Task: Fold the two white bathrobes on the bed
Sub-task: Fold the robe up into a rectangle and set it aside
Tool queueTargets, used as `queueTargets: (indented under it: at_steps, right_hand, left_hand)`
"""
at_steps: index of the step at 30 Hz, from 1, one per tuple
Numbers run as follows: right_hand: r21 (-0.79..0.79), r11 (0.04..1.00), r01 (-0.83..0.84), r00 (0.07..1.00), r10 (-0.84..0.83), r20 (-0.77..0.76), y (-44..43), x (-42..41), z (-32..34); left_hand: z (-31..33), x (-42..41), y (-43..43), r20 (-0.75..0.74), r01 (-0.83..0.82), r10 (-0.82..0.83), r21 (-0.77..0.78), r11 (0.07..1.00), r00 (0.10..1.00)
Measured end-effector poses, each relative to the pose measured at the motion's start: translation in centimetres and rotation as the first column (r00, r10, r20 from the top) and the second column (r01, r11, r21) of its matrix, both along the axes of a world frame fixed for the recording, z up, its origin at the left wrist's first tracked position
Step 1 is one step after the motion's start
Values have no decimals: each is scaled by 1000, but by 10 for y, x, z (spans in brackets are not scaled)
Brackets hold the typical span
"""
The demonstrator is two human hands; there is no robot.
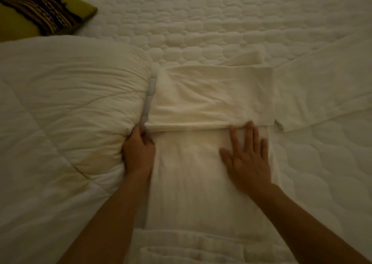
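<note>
White terry bathrobe (209, 102) lies part-folded into a rectangle on the quilted bed (221, 21). Right hand (248, 159) rests flat, fingers spread, on it; left hand (138, 153) curls around its left edge beside a puffy duvet (60, 102).

2 bare forearms, no sleeves visible to frame edge. Left hand (138, 153) & right hand (247, 159): no gloves, no rings, watch or wristbands seen. Nails short, unpainted as far as blur allows.
</note>
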State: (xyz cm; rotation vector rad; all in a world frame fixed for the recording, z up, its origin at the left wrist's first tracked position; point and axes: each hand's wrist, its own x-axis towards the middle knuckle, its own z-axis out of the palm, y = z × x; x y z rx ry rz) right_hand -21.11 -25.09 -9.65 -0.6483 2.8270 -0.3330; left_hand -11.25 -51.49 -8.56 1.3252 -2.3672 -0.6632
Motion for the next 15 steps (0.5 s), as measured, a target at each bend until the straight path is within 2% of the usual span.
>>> queueTargets:
  at_steps: [4, 6, 8, 9, 10, 11, 13, 15]
  right_hand:
    - [91, 996, 12, 997, -19, 80, 24, 11, 1]
    - [97, 995, 18, 992, -30, 120, 26, 23, 11]
    - [39, 999, 19, 992, -24, 126, 25, 48, 30]
    - [-17, 1000, -9, 993, 11, 116, 27, 67, 40]
    - [-70, 996, -54, 993, 61, 97, 32, 90, 53]
    - [-106, 988, -108, 991, 115, 68, 39, 117, 64]
    - [-140, 967, -211, 975, 218, 39, 66, 175, 71]
    - [-71, 960, -272, 960, 276, 52, 110, 225, 59]
  left_hand:
    - [10, 2, -12, 22, -98, 97, 63, 993, 995]
    - [18, 6, 30, 22, -77, 77, 0, 997, 997]
    - [34, 30, 90, 4, 146, -147, -144, 979, 989]
    - [47, 51, 123, 31, 329, -330, -227, 917, 943]
    - [60, 77, 154, 85, 504, -502, -273, 819, 861]
    - [72, 105, 180, 142, 629, -615, -253, 735, 776]
    - [79, 164, 212, 222, 738, -704, -195, 646, 675]
    - [54, 227, 213, 318, 765, -701, -162, 623, 638]
